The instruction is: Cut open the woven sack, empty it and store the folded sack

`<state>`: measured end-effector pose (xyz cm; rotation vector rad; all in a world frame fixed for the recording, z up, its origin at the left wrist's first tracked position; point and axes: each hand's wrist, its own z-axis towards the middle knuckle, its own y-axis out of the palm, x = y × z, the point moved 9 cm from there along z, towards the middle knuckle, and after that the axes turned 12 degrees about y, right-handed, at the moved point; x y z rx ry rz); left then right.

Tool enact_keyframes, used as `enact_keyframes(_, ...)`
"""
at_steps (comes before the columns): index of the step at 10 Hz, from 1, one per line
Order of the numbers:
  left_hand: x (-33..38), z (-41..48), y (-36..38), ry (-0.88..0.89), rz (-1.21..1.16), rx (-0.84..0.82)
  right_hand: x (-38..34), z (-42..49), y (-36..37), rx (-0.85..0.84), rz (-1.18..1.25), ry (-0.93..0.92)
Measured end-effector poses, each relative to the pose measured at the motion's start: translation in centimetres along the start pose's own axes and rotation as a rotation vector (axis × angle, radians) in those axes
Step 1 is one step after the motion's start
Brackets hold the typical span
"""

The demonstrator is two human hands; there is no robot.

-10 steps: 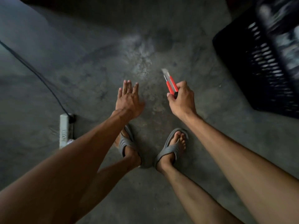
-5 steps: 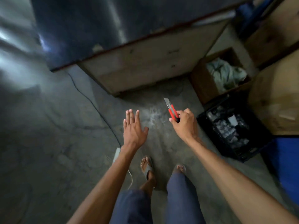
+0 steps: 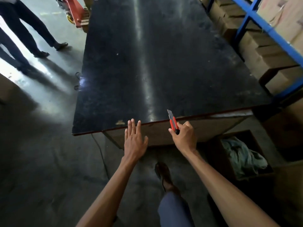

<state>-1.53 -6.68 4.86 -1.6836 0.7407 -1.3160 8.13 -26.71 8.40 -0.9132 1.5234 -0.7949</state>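
right hand (image 3: 184, 138) grips utility knife (image 3: 173, 122), blade out — left hand (image 3: 134, 140) flat, empty; no sack visible — cutting not begun.

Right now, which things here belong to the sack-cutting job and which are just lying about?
For the job: cutter, gripped in the right hand; left hand, open and empty; table, probably the work surface. No sack in view.

Lying about: crumpled cloth in a box; cartons by the blue rack; red trolley; bystanders' legs.
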Motion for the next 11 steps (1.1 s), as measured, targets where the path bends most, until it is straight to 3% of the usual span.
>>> enact_keyframes(2,-1.4,11.6,3.2,-0.091,0.001,-0.073,-3.5,12.2,3.7,-0.049,-0.058,0.019)
enact_keyframes(5,-6.9,20.0,6.2,-0.213,0.077,-0.034,-6.3,22.5,11.6,-0.067,-0.149,0.036)
enact_keyframes(9,-7.0,20.3,6.6,-0.235,0.132,-0.133,-5.6,22.5,12.9,-0.140,-0.137,0.064)
enact_keyframes(11,-5.5,17.2,3.8,-0.246,0.035,-0.172,-5.3,17.6,10.6,-0.201,-0.159,0.009)
